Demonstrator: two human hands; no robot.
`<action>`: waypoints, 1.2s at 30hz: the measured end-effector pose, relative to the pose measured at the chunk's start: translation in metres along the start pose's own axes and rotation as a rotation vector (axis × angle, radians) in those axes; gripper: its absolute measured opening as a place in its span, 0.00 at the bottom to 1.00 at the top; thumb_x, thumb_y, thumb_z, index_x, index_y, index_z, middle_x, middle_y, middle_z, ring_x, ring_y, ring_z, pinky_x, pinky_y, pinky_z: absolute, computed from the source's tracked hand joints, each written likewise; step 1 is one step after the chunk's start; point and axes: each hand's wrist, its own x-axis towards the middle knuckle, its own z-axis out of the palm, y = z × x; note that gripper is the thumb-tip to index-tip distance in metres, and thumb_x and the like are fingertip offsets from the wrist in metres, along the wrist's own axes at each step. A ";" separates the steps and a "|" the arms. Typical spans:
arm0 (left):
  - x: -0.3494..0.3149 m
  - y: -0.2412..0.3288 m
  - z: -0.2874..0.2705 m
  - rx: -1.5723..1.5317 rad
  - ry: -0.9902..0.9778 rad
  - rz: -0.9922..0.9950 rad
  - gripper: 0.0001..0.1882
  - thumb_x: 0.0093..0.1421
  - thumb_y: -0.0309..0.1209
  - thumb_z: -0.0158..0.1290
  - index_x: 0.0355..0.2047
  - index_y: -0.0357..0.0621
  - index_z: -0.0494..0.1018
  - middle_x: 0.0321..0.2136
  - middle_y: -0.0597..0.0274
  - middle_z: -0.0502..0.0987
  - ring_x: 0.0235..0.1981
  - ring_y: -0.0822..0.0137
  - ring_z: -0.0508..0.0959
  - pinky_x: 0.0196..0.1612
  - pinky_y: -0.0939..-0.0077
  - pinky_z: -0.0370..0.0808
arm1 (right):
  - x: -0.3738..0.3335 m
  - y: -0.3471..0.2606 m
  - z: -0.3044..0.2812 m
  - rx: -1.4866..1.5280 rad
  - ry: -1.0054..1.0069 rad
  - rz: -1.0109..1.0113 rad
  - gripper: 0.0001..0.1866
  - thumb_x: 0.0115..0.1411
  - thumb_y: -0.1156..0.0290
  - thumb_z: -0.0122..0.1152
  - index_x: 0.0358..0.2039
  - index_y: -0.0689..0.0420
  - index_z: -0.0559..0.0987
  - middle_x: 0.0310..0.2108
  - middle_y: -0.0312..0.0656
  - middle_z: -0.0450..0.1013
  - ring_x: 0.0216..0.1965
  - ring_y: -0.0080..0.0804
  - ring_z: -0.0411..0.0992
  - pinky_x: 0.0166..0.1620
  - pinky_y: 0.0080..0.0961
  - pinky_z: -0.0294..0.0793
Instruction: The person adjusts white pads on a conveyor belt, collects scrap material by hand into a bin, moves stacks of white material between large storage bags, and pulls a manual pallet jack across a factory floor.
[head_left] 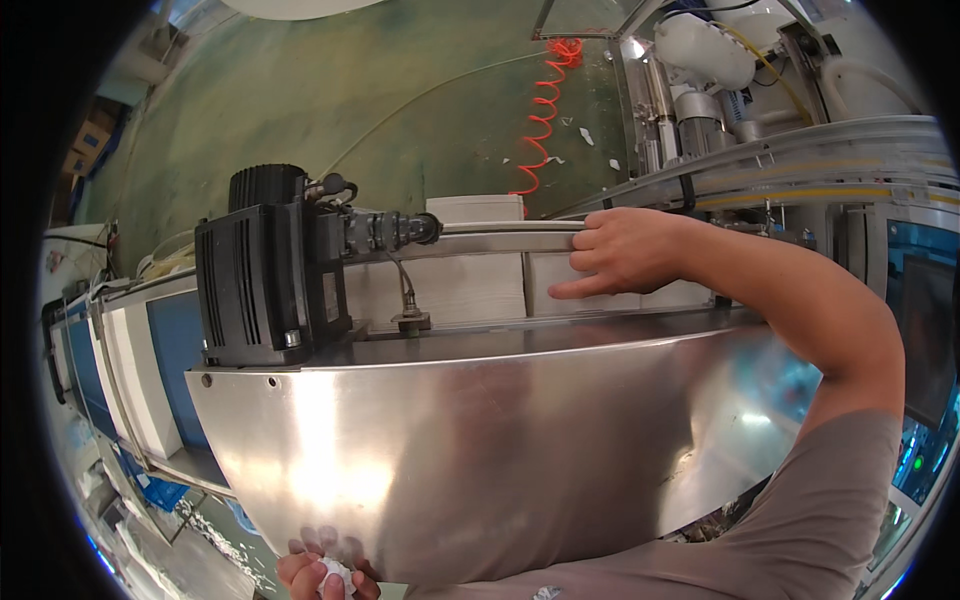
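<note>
At the bottom edge, my left hand (312,578) is closed around a crumpled white wad (337,576) that looks like paper or tissue. Beside it stands the lower edge of a curved, shiny steel cover (480,440). My right arm reaches over the cover's right end. Over the conveyor behind it, my right hand (640,252) is palm down, its thumb stretched out and its other fingers bent but apart. It lies over a row of white block-like packs (455,285), close to the metal side rail (500,238). Whether its fingertips press on a pack is unclear.
A black motor (262,280) stands on the cover's left end, with a black sensor fitting (390,232) pointing right. A red coiled hose (540,120) hangs over the green floor (440,110). Machinery with a white tank (705,50) fills the back right; a dark screen (928,335) stands right.
</note>
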 end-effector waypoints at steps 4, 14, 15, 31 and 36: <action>-0.002 0.001 0.005 -0.044 0.026 -0.037 0.18 0.65 0.31 0.48 0.55 0.50 0.62 0.46 0.53 0.63 0.42 0.52 0.66 0.33 0.57 0.71 | 0.026 -0.004 0.013 -0.057 -0.035 0.082 0.26 0.59 0.69 0.58 0.59 0.39 0.71 0.22 0.32 0.71 0.26 0.35 0.75 0.27 0.34 0.71; -0.001 0.003 0.011 -0.115 0.093 -0.058 0.19 0.65 0.31 0.48 0.56 0.49 0.63 0.46 0.52 0.63 0.41 0.53 0.65 0.31 0.56 0.71 | 0.033 -0.008 0.017 -0.042 -0.057 0.168 0.11 0.58 0.66 0.57 0.41 0.49 0.79 0.19 0.35 0.72 0.21 0.38 0.76 0.19 0.38 0.69; -0.001 0.005 0.010 -0.099 0.090 -0.060 0.18 0.65 0.31 0.48 0.55 0.48 0.63 0.46 0.52 0.63 0.40 0.53 0.65 0.31 0.56 0.71 | 0.037 -0.013 0.012 -0.049 -0.097 0.202 0.11 0.58 0.66 0.56 0.42 0.49 0.79 0.19 0.35 0.72 0.20 0.38 0.76 0.19 0.38 0.69; -0.007 -0.001 0.008 -0.060 0.073 -0.028 0.17 0.67 0.33 0.48 0.55 0.49 0.63 0.46 0.53 0.63 0.41 0.53 0.66 0.35 0.58 0.72 | -0.026 -0.015 0.013 -0.015 -0.309 0.157 0.02 0.54 0.68 0.59 0.26 0.49 0.76 0.21 0.37 0.74 0.25 0.42 0.78 0.23 0.41 0.74; -0.001 0.001 0.001 0.033 0.045 -0.002 0.17 0.68 0.35 0.49 0.55 0.50 0.63 0.46 0.54 0.65 0.42 0.52 0.68 0.40 0.60 0.72 | -0.058 -0.019 0.007 0.073 -0.343 0.257 0.02 0.55 0.70 0.59 0.25 0.50 0.77 0.23 0.38 0.77 0.29 0.43 0.80 0.29 0.41 0.78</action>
